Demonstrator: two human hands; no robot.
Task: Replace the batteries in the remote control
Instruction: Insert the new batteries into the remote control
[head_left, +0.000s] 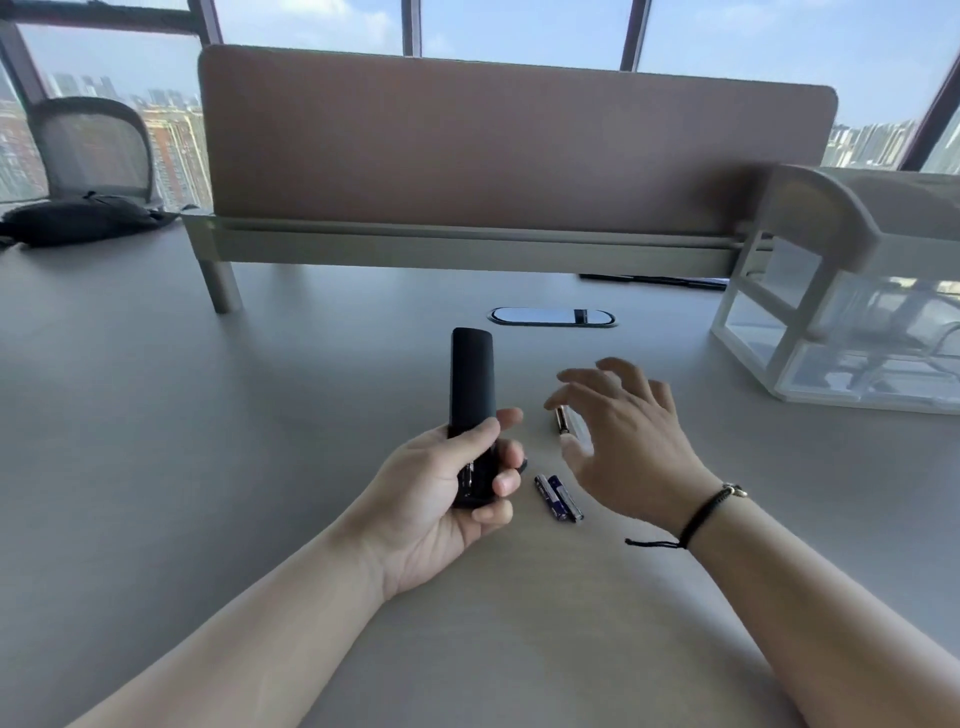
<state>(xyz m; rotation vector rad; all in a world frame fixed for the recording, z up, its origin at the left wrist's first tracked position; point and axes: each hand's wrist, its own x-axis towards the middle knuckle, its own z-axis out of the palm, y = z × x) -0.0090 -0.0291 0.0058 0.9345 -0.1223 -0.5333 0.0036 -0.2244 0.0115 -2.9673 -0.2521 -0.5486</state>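
Note:
My left hand (457, 499) grips the lower end of a black remote control (470, 384), which points away from me; its battery compartment shows open between my fingers. A small black piece (522, 464), perhaps the cover, peeks out on the table just behind my left fingers. Two blue-and-silver batteries (558, 497) lie side by side on the grey table (260, 415) between my hands. Two more batteries, white with gold ends (563, 420), lie farther back. My right hand (618, 436) hovers over those, fingers spread and relaxed, holding nothing.
A brown desk divider (509, 145) on metal legs crosses the table behind the work spot. An oval cable grommet (551, 316) sits below it. A clear plastic drawer organiser (852, 332) stands at the right. A black bag (78, 221) and a mesh chair (93, 145) are at the far left.

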